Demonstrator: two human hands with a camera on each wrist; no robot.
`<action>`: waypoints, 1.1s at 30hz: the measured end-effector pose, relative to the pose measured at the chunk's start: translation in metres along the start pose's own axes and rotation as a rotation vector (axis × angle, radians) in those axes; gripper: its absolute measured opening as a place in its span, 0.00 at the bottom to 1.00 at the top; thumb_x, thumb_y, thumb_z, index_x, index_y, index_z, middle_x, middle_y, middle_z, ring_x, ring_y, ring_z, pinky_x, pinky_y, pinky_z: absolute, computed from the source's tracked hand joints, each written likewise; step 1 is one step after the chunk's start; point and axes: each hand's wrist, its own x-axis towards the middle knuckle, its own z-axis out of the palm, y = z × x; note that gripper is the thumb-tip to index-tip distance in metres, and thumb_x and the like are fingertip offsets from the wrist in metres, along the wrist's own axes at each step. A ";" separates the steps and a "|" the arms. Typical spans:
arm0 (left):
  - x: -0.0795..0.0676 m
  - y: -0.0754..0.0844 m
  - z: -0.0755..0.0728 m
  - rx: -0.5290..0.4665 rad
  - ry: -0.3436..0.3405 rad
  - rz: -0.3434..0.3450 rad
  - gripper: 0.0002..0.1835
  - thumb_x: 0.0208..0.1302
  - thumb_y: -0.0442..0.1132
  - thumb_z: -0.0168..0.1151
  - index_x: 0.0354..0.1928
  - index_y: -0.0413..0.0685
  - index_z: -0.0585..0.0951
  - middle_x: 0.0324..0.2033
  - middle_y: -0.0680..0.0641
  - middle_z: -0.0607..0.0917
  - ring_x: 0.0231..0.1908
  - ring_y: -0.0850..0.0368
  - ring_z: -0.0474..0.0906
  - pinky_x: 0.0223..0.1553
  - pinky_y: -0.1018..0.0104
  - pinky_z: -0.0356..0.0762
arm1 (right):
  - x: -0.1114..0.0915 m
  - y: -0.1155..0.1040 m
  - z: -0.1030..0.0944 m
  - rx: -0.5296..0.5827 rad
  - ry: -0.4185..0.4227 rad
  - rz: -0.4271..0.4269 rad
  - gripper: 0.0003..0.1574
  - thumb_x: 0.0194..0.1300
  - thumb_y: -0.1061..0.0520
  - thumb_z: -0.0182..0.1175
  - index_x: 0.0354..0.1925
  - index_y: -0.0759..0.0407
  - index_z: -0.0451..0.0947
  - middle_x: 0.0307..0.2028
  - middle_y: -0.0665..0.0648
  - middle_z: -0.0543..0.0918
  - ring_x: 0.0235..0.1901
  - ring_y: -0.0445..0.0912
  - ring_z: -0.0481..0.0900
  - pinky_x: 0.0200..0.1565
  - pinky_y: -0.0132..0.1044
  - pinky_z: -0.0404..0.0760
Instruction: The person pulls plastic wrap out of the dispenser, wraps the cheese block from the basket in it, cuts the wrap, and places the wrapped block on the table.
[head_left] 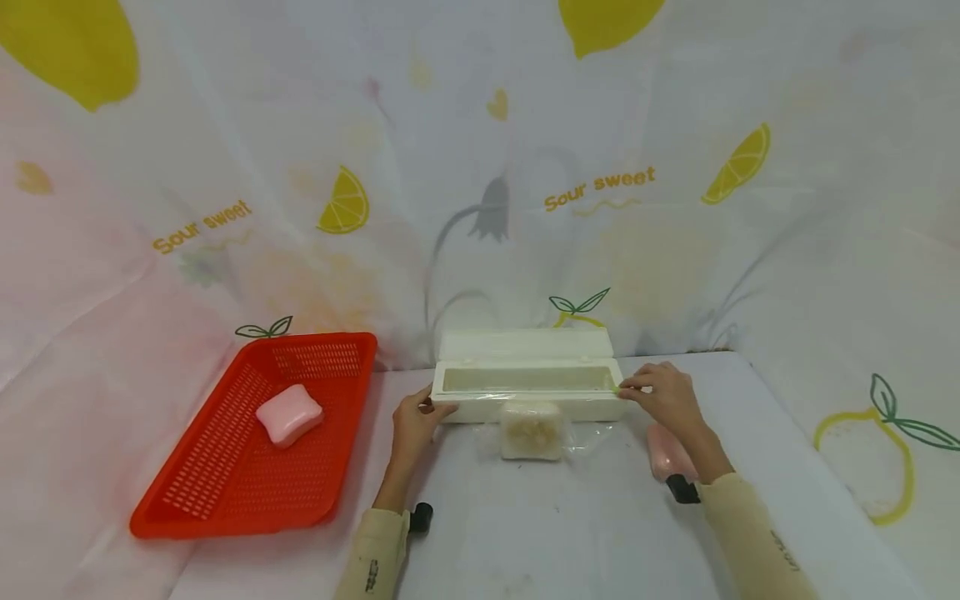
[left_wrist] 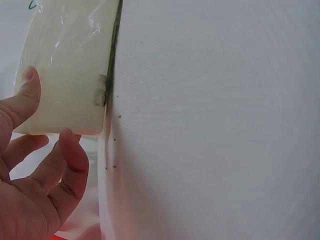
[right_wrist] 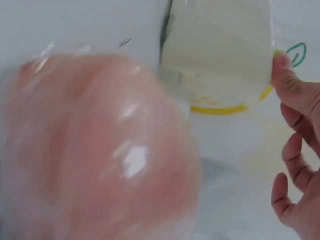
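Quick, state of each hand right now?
Left hand: holding the left end of the white plastic-wrap dispenser.
Right hand: pinching the yellow-green tab at its right end.

looks like a small curtained work booth: lemon-printed sheeting (head_left: 450, 125) walls in a white table (head_left: 600, 533).

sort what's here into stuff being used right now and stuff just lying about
In use, it seems:
long white box, left hand at one end
yellow-green tab, at the right hand's fingertips
clear film, in front of the box
pale block, film around it

Probably just lying about:
red basket
pink block inside it
wrapped pink piece near the right forearm
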 end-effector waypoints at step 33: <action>-0.008 0.021 0.005 0.438 0.134 0.653 0.12 0.46 0.31 0.79 0.36 0.43 0.88 0.33 0.44 0.81 0.34 0.46 0.72 0.33 0.56 0.75 | -0.017 -0.023 0.022 0.105 0.105 -0.050 0.11 0.47 0.64 0.77 0.33 0.61 0.89 0.34 0.57 0.78 0.32 0.51 0.73 0.32 0.45 0.72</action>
